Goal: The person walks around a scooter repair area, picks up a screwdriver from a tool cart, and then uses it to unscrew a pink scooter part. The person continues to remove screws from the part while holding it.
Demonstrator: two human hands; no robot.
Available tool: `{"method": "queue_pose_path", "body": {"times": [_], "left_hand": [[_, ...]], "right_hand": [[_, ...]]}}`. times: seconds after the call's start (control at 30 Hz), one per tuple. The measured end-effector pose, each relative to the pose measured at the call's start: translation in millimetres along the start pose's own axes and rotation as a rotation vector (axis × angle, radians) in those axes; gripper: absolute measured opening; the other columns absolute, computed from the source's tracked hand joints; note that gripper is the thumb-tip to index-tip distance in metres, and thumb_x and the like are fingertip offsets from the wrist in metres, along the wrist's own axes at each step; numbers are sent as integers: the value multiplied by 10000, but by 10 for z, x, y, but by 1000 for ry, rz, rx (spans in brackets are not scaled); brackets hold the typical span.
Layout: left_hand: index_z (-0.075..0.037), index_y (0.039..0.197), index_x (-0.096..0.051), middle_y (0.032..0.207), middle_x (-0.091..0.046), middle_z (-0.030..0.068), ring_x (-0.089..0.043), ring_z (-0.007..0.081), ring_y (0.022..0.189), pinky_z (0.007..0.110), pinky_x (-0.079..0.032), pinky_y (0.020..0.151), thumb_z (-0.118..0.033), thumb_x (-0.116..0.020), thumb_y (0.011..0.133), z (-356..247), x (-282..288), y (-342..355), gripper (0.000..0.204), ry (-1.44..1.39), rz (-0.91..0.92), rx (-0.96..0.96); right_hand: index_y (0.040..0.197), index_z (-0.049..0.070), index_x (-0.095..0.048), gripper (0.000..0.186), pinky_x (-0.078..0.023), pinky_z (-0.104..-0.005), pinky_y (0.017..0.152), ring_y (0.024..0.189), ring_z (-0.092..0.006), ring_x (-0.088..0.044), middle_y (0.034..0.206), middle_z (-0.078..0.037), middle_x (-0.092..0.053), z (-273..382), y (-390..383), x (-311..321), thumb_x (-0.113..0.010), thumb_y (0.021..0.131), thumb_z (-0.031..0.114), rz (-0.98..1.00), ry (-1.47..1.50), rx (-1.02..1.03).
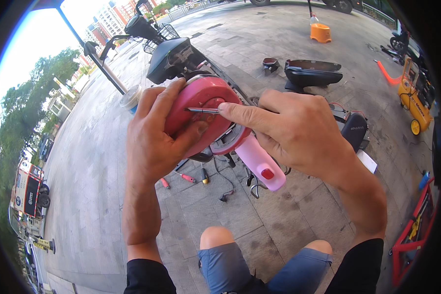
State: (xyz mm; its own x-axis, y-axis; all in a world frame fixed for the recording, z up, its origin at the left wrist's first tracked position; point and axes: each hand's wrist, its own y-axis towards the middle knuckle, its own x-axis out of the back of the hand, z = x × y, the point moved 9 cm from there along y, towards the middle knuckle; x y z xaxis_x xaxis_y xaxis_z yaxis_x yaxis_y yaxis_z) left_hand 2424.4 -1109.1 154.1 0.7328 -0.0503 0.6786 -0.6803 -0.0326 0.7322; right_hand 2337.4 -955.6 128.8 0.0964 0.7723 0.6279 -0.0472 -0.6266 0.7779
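Observation:
Near the middle, my left hand grips the rim of a pink round plastic housing, its fingers behind the top edge and its thumb across the face. My right hand is closed around a slim metal tool, whose shaft lies across the housing's face and reaches toward my left hand. The tool's other end is hidden in my fingers. Below the housing sticks out a lighter pink handle-like part with a red button. A partly stripped electric scooter stands behind.
Several screwdrivers and a dark cable lie on the paving. A black scooter seat rests farther back. On the right are a yellow air compressor and a red tool rack; an orange stool stands far off.

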Motion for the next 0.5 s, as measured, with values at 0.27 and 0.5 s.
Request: {"method": "queue_pose_path", "body": {"times": [0.27, 0.5], "left_hand": [[-124, 1049, -730, 1145, -623, 113, -643, 327, 989, 392, -536, 785, -111, -775, 767, -269, 61, -18, 286, 57, -65, -345], [-51, 1002, -715, 1152, -628, 141, -660, 296, 972, 371, -536, 794, -50, -746, 809, -204, 35, -3, 196, -24, -52, -228]], "right_hand": [[1348, 91, -569, 595, -572, -298, 721, 844, -181, -695, 963, -127, -682, -191, -122, -30, -733, 778, 53, -85, 392, -115], [1350, -44, -480, 526, -586, -305, 809, 946, -210, -698, 1171, -194, -642, -245, -170, -332, -712, 896, 84, -565, 1624, -61]]}}
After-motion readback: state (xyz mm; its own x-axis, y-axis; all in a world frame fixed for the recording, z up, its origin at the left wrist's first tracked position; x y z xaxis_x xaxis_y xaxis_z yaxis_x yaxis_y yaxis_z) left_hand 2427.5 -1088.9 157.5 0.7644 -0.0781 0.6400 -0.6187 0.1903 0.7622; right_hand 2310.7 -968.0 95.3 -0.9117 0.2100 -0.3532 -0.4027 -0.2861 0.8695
